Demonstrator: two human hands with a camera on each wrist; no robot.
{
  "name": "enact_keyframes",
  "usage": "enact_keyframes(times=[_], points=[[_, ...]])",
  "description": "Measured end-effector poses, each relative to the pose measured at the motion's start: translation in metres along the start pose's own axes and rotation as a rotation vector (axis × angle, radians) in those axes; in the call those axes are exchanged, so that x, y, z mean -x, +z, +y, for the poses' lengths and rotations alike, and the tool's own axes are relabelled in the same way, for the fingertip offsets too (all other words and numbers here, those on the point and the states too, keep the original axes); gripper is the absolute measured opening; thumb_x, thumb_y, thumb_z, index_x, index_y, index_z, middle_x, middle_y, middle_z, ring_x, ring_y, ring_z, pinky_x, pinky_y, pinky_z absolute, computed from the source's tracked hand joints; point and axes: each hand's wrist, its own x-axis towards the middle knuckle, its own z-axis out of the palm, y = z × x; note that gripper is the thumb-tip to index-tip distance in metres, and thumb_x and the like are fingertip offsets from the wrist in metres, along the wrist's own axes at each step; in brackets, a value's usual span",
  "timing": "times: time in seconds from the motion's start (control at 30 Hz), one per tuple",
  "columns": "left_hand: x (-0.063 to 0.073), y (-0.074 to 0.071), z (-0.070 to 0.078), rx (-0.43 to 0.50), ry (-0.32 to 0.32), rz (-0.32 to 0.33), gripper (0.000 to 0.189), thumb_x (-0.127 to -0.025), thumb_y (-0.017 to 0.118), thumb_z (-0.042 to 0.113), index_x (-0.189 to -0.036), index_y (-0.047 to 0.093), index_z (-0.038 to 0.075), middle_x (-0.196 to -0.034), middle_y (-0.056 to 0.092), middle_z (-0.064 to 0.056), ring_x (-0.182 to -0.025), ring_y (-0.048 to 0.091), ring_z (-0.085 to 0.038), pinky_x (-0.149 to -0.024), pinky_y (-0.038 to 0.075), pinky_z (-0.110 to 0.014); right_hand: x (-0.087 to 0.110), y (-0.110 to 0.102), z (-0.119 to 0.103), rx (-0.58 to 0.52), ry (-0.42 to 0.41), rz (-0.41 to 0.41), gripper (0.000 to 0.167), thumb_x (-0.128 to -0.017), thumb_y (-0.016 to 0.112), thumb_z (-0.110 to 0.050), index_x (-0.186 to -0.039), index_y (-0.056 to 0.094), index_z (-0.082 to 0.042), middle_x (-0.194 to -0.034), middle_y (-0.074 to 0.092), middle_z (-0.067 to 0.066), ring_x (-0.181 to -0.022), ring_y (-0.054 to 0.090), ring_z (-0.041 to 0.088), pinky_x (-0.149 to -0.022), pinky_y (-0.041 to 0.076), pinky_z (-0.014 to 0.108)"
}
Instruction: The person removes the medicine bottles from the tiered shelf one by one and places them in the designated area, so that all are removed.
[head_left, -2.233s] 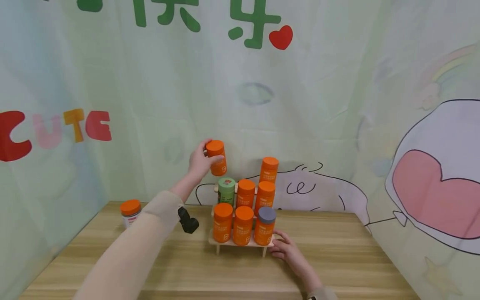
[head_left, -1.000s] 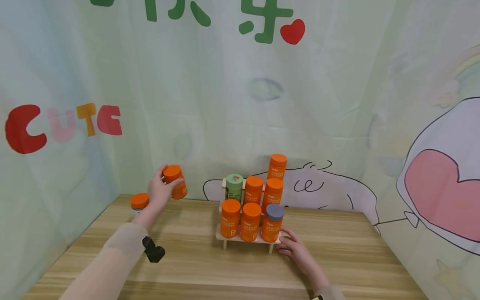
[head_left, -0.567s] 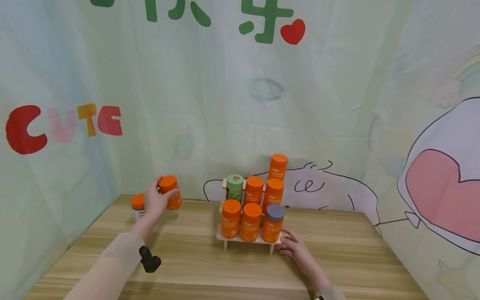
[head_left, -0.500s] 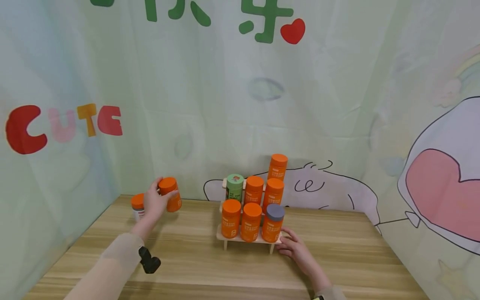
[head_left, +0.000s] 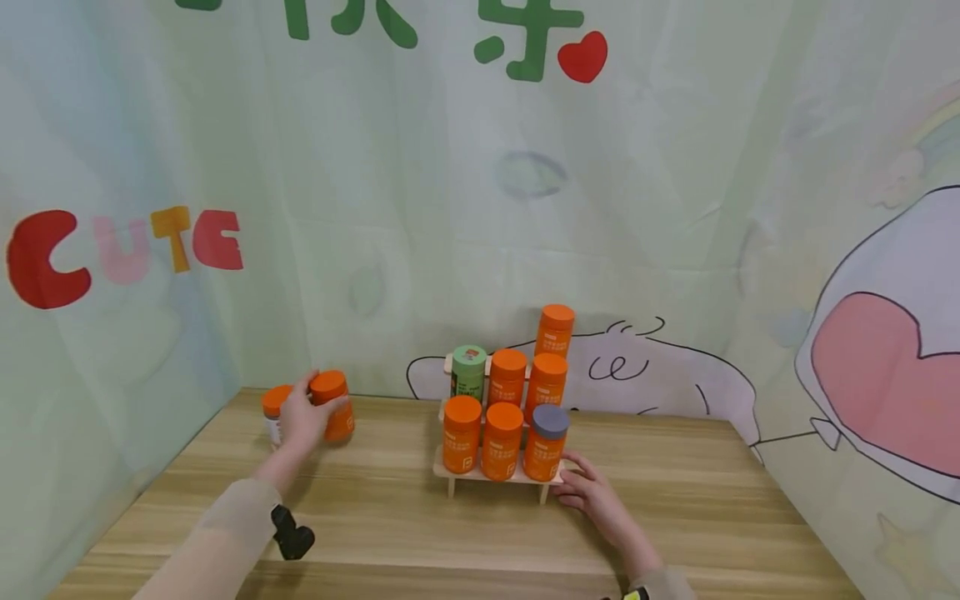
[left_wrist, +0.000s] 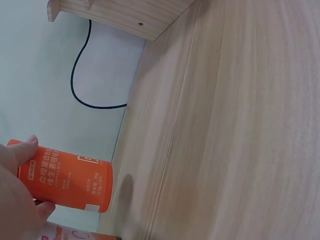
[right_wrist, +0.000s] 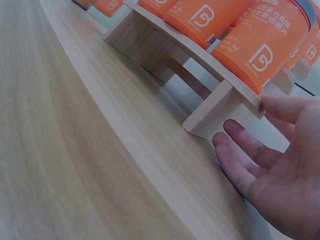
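Observation:
My left hand (head_left: pixel 302 422) grips an orange vitamin bottle (left_wrist: pixel 70 177) by its sides, low over the left rear of the table. A shadow falls on the wood beside the bottle; I cannot tell if its base touches. Close by stands a white jar with an orange lid (head_left: pixel 274 402), partly hidden by the hand. My right hand (head_left: pixel 596 502) touches the right end of the stepped wooden rack (right_wrist: pixel 215 107) with one digit, its other fingers loosely bent below the shelf. A grey-lidded orange bottle (head_left: pixel 545 450) sits just above that hand.
On the rack stand several other orange bottles (head_left: pixel 502 454) and a green bottle (head_left: pixel 468 379), in three tiers. A printed curtain (head_left: pixel 375 208) hangs behind and beside the wooden table (head_left: pixel 420 542). Near the rack, a dark cable (left_wrist: pixel 72 80) shows against the backdrop.
My left hand has carried the orange bottle from above the rack's top tier leftward and down, beside the white jar. My right hand stays at the rack's end.

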Motion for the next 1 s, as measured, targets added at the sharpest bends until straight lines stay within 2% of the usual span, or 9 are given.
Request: enact_keyframes(times=[0.57, 0.9, 1.0], points=[[0.004, 0.009, -0.014, -0.042, -0.020, 0.004, 0.077, -0.088, 0.071, 0.014, -0.151, 0.030, -0.002, -0.148, 0.038, -0.032, -0.135, 0.039, -0.047, -0.113, 0.031, -0.057, 0.002, 0.000, -0.005, 0.001, 0.005, -0.028, 0.054, -0.102, 0.048, -0.017, -0.146, 0.027, 0.005, -0.109, 0.061, 0.004, -0.091, 0.065, 0.011, -0.086, 0.053, 0.027], [0.011, 0.014, -0.011, -0.040, -0.025, 0.037, 0.076, -0.087, 0.071, 0.012, -0.150, 0.031, -0.002, -0.148, 0.038, -0.032, -0.134, 0.040, -0.047, -0.113, 0.030, -0.058, 0.001, 0.000, -0.004, 0.014, 0.003, -0.034, 0.054, -0.103, 0.045, -0.015, -0.147, 0.023, 0.007, -0.107, 0.061, 0.003, -0.090, 0.064, 0.011, -0.086, 0.054, 0.027], [0.011, 0.015, -0.012, -0.047, -0.025, 0.040, 0.077, -0.087, 0.072, 0.012, -0.150, 0.030, -0.002, -0.148, 0.037, -0.031, -0.134, 0.039, -0.047, -0.113, 0.030, -0.058, 0.000, -0.002, -0.001, 0.013, -0.014, -0.040, 0.058, -0.102, 0.049, -0.020, -0.147, 0.024, 0.007, -0.108, 0.061, 0.005, -0.089, 0.064, 0.011, -0.085, 0.054, 0.027]])
